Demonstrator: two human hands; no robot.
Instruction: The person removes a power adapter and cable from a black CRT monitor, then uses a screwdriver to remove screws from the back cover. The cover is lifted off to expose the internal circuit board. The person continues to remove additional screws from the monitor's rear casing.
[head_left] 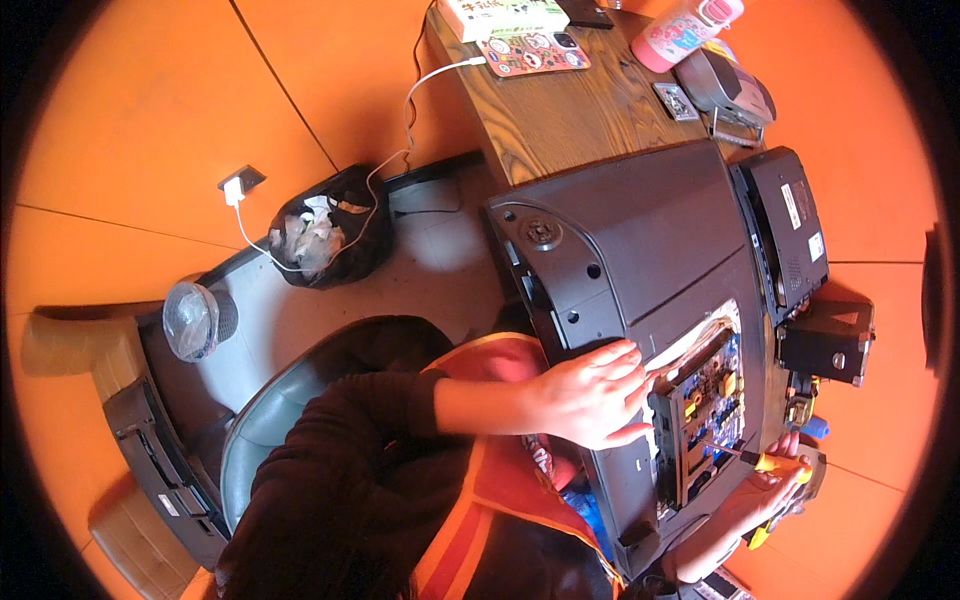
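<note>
A large black plastic housing (660, 235), like the back of a monitor or television, lies across the table and reaches toward my lap. My left hand (592, 398) rests on its near edge, fingers stretched out and holding nothing. In the housing's opening sits a circuit board (722, 385) with blue and yellow parts, beside a dark metal frame (684, 452). My right hand (745, 500) grips a screwdriver (782, 466) with a yellow-orange handle. Its thin shaft points left at the board and frame; I cannot tell whether the tip touches a screw.
Past the housing lie a black flat device (795, 225) and a black box (828, 342). The wooden table (545, 115) holds a phone (535, 54) on a white cable, a pink bottle (680, 38) and a grey device (728, 85). A black rubbish bag (345, 235) stands on the floor.
</note>
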